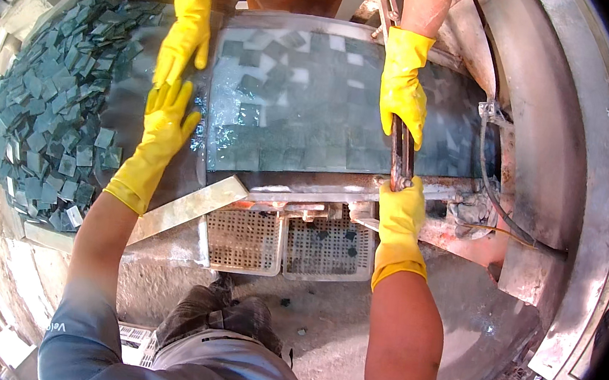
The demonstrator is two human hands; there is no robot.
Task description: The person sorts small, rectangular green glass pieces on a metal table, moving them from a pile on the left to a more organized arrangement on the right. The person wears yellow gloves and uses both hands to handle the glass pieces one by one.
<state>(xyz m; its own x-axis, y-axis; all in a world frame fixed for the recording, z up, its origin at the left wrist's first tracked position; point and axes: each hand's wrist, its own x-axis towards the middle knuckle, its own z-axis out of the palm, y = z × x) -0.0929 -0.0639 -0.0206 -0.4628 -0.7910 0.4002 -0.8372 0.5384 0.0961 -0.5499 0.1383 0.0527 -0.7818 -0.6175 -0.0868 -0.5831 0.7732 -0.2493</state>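
Two co-worker gloves [405, 81] crowd the tile sheet [328, 110].

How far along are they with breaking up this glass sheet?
Done: a big heap of square glass pieces lies at left, and a few sit in the white crates below. In hand: the right hand grips a metal bar, the left hand rests at the sheet's edge. Left: the scored glass sheet is mostly whole.

gloves [400, 223]: yellow rubber, smooth, slightly glossy
bar [401, 156]: rusty rough metal
tiles [49, 123]: glossy blue-green glass
crates [287, 244]: white perforated plastic
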